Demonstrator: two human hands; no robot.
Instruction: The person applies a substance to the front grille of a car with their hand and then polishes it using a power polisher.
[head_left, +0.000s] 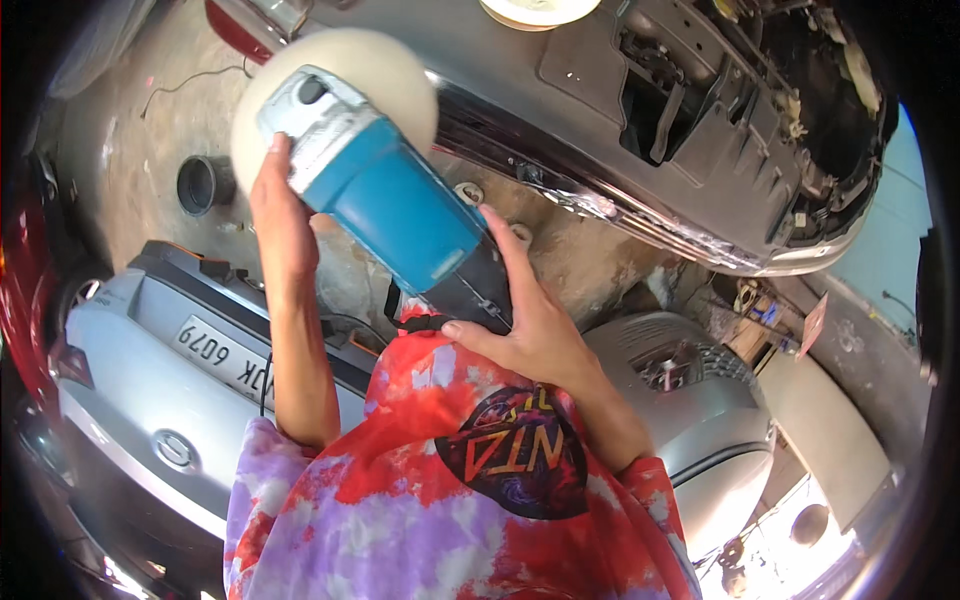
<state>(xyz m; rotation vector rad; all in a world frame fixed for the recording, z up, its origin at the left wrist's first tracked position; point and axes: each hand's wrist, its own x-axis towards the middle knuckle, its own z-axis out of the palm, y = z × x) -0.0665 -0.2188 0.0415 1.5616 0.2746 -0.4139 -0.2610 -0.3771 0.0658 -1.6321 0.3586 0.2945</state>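
Observation:
A blue power polisher (397, 202) with a silver gear head spans the space in front of my chest, tilted up to the left. Its round cream pad (405, 90) overlaps the edge of a dark grey car body panel (510, 97) in view; whether they touch, I cannot tell. My left hand (283, 217) supports the gear head from the left, thumb up along its side. Around the black rear handle (469, 292) my right hand (536, 315) is wrapped, thumb toward me. The pad's working face is hidden beneath the tool.
On the left is a silver car rear panel (135, 360) with a licence plate. A black bucket (202, 186) lies on the concrete floor (127, 150), where a thin cable (187, 77) also runs. Silver bodywork (667, 375) is at right, and a pale round container (540, 10) above.

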